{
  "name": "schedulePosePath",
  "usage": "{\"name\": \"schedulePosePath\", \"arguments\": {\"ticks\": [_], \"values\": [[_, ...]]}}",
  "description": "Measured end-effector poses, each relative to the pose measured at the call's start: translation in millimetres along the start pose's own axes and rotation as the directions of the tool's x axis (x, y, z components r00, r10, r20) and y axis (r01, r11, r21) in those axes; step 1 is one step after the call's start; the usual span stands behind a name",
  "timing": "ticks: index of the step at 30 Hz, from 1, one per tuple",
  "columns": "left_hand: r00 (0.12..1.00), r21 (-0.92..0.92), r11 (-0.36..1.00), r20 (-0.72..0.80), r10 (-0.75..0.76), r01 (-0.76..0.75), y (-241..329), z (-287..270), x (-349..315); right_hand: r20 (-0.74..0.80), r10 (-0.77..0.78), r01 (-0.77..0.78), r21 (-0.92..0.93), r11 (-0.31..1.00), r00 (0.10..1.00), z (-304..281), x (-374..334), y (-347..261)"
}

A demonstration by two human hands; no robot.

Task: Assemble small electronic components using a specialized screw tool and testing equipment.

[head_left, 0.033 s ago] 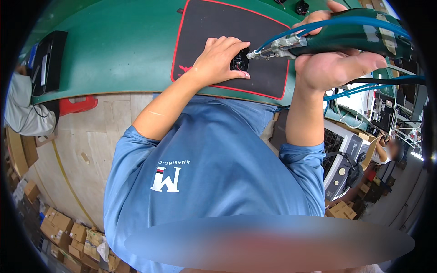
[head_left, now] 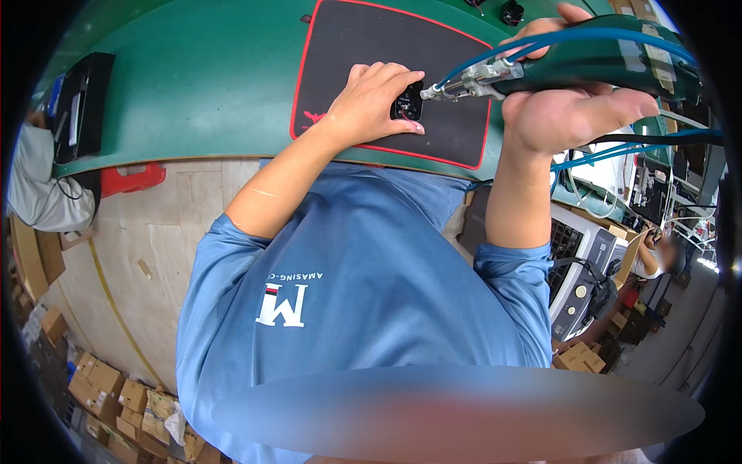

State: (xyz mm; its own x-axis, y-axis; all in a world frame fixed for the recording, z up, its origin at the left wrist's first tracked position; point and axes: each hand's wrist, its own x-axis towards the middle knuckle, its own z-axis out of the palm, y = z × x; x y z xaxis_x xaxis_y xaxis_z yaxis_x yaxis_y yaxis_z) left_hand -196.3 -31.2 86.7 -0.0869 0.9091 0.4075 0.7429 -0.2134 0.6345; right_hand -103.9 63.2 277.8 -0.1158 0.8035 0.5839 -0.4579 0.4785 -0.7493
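My left hand (head_left: 369, 102) rests on a black mat with a red border (head_left: 348, 35). Its thumb and fingers curl around the left side of a small black square part (head_left: 408, 107), which has a thin red wire on it. My right hand (head_left: 553, 122) is wrapped around the dark body of a powered screwdriver (head_left: 599, 62), taped near its rear end. The tool lies tilted, its metal nose (head_left: 464, 82) pointing left at the part's right edge. Whether the tip touches the part, I cannot tell. Blue hoses (head_left: 595, 35) run along the tool.
A green table (head_left: 193, 85) carries the mat. Small black parts (head_left: 512, 12) sit at its far edge, and a black tray (head_left: 86, 104) at its left end. A grey machine (head_left: 591, 267) stands at right, cardboard boxes (head_left: 97, 383) lower left. Another person (head_left: 653, 255) is far right.
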Motion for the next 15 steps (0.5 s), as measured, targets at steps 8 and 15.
{"name": "schedulePosePath", "arguments": {"ticks": [8, 15], "values": [[1.0, 0.008, 1.0, -0.021, 0.013, -0.012, 0, 1, 1, 0.09, -0.057, 0.057, 0.004, 0.998, 0.994, -5, 18, -22], [1.0, 0.0, 1.0, -0.013, -0.009, 0.009, 3, 3, -4, 0.183, 0.119, -0.113, -0.043, 0.993, 0.976, -4, 12, -33]]}}
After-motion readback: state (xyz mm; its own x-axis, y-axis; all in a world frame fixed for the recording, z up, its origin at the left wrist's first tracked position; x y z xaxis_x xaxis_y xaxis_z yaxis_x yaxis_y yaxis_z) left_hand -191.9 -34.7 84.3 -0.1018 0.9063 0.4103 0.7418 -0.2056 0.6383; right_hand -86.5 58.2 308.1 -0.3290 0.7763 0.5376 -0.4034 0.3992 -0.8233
